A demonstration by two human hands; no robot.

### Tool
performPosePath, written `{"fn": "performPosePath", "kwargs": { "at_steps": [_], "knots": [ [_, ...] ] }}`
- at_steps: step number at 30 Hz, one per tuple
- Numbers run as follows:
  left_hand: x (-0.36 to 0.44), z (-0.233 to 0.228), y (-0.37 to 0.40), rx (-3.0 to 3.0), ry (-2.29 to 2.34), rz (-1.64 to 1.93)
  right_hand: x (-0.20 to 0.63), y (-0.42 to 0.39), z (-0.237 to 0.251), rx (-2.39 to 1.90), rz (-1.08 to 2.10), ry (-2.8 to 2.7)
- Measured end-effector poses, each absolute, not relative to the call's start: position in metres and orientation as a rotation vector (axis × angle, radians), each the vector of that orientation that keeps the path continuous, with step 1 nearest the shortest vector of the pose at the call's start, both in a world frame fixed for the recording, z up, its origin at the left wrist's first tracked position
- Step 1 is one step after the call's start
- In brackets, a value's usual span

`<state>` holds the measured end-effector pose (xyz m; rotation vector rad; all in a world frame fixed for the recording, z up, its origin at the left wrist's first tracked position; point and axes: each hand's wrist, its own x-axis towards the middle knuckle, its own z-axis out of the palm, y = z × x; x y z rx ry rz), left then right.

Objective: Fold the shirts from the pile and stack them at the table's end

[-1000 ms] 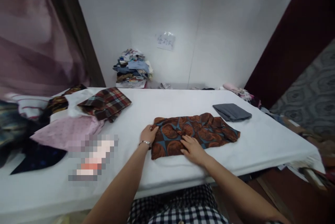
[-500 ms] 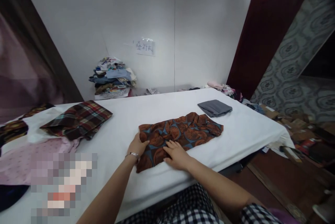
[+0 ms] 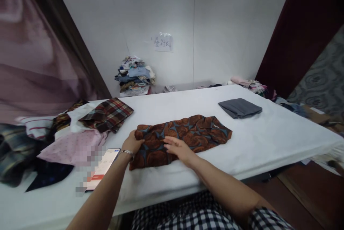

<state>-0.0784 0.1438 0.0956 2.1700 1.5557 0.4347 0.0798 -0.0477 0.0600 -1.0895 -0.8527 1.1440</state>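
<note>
A brown and blue patterned shirt (image 3: 201, 131), folded into a long strip, lies across the white table in front of me. Its collar end, with a small pale label, points right. My left hand (image 3: 132, 144), wearing a silver bracelet, is closed on the strip's left end, thumb on top and the other fingers partly hidden at the edge. Over the near middle of the cloth is my right hand (image 3: 179, 150), fingers stretched out and holding nothing; whether it touches the fabric I cannot tell.
A grey folded garment (image 3: 240, 108) lies at the right on the white-covered table (image 3: 188, 99). At left are a plaid garment (image 3: 110, 113), a pink garment (image 3: 72, 147) and a phone (image 3: 106, 165) beside my left forearm. A clothes pile (image 3: 135, 74) stands by the wall.
The view has swung left, so more clothes and the phone show. My right hand has lifted from pressing flat on the shirt. The shirt's collar end lies flatter, its label now showing.
</note>
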Motion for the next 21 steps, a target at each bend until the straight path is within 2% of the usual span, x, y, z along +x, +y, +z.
{"fn": "performPosePath", "kwargs": {
  "at_steps": [5,9,11,15,21],
  "knots": [
    [-0.024,0.139,0.115,1.95,1.147,0.65,0.101,-0.046,0.078,-0.807,1.313,-0.506],
    [0.028,0.146,0.078,1.601,0.614,0.471,0.137,-0.065,0.081,-0.78,1.25,-0.328],
    [0.039,0.131,0.069,1.605,0.541,0.538,0.154,-0.077,0.077,-0.893,1.21,-0.258],
    [0.024,0.08,0.075,1.921,0.84,0.798,0.174,-0.095,0.063,-1.161,1.144,-0.267],
    [-0.005,0.035,0.067,2.089,1.001,0.866,0.172,-0.071,0.052,-1.325,1.09,-0.467]
  ]
}}
